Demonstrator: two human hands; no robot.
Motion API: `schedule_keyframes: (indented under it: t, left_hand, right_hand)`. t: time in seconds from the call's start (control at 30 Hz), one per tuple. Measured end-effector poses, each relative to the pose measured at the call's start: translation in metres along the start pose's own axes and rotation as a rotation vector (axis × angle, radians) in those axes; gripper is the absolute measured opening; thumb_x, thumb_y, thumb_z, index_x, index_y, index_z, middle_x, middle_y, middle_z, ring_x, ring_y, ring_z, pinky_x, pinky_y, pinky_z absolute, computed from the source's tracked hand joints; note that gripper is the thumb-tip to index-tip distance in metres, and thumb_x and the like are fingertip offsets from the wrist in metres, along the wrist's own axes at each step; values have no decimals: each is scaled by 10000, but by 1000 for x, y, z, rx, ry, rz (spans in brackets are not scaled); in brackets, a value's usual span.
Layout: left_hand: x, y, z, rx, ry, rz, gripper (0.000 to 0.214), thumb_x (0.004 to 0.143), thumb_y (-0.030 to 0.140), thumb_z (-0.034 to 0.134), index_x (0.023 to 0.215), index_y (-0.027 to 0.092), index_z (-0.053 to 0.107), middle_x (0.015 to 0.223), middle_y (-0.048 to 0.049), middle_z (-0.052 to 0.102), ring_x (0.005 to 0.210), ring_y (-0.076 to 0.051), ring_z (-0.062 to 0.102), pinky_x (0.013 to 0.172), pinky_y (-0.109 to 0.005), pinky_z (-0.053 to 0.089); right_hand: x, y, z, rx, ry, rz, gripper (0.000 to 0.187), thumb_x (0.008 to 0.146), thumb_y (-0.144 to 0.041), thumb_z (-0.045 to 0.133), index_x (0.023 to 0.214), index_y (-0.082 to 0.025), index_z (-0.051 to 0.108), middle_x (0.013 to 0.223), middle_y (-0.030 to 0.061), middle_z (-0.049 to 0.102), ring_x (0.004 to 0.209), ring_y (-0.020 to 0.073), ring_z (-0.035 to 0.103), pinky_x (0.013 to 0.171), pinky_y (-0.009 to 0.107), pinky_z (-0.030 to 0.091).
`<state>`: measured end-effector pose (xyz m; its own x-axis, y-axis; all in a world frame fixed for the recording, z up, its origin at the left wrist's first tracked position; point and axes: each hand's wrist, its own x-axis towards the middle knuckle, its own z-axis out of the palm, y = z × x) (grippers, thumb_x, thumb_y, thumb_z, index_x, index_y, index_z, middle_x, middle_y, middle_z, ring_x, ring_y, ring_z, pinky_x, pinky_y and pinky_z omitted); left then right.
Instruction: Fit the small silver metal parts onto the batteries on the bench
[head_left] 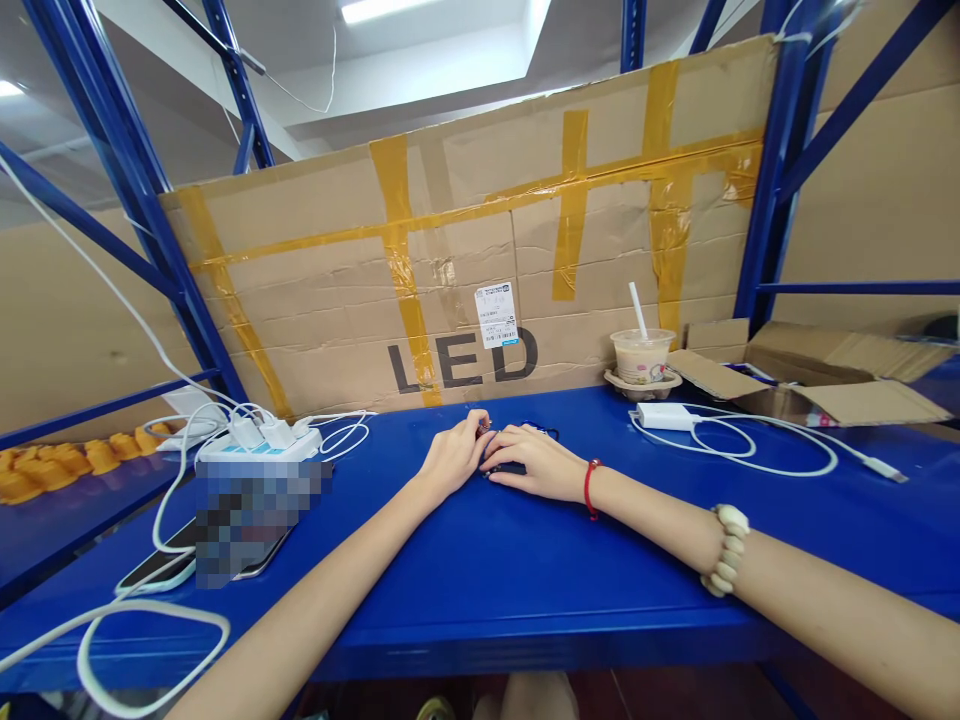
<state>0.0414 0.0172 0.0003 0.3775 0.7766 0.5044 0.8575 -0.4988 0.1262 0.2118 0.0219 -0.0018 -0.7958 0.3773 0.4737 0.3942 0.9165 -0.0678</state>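
Close together over the middle of the blue shelf top [450, 560], both hands meet at the fingertips. My left hand [454, 455] has its fingers bent and pressed together around something small, mostly hidden. My right hand [536, 460] reaches in from the right, its fingers curled down beside the left fingertips. A small dark thing [514, 468] shows beneath the right fingers, too covered to name. Just behind that hand lies a dark loop like a cord [553, 433]. The right wrist wears a red string bracelet [592, 490], and a pale beaded bracelet [727, 550] sits farther up the forearm.
A power strip [259, 447] with white cables and phones [161, 572] lies at left, partly pixelated. A lidded drink cup [642, 357], a white charger [664, 416] with cable and an opened cardboard box [810, 375] are at right. Taped cardboard [322, 320] stands behind.
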Motion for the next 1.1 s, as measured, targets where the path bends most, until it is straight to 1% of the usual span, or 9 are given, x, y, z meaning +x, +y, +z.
schedule_keyframes:
  t: [0.13,0.33,0.47,0.57,0.67,0.87,1.1]
  left_hand:
    - [0,-3,3,42,21,48,140,894,297,299,989,198,330,857,-9,590,735,-157,595,595,-237,414]
    - [1,-3,5,84,28,73,143,900,302,292,987,196,333,832,-5,595,726,-157,604,578,-234,420]
    - [1,-3,5,111,24,79,181,902,301,292,1045,198,336,862,-15,604,760,-159,608,598,-239,432]
    - [1,-3,5,136,28,97,224,907,295,283,1108,204,318,908,-25,605,803,-158,605,628,-243,441]
    - [0,-3,4,143,24,123,241,912,291,272,1131,204,321,950,-32,599,841,-156,594,659,-249,445]
    - [1,-2,1,181,-11,166,221,913,285,263,1070,204,397,929,-24,598,843,-164,569,666,-258,436]
    - [1,-1,1,212,-11,176,221,911,285,266,1048,200,417,894,-23,596,801,-162,568,634,-251,427]
  right_hand:
    - [1,4,2,-5,2,-3,161,815,-261,530,914,-208,646,920,20,625,890,168,498,777,309,365]
    - [0,5,3,-14,11,15,129,791,-249,564,875,-204,650,876,19,640,871,171,509,757,303,362]
    - [1,3,3,-18,29,2,122,781,-223,567,871,-199,646,869,15,638,857,165,515,750,297,367]
    - [1,3,4,-26,71,-30,138,771,-174,551,879,-189,635,919,21,626,856,162,518,750,294,373]
    - [1,4,5,-37,127,-52,159,755,-143,536,879,-182,629,939,27,615,852,165,519,750,296,382]
    - [1,4,5,-36,135,-45,174,709,-122,555,856,-171,635,885,31,609,824,167,517,764,301,406]
    - [1,3,4,-27,155,-66,191,712,-135,541,867,-175,645,876,41,600,818,166,510,775,293,421]
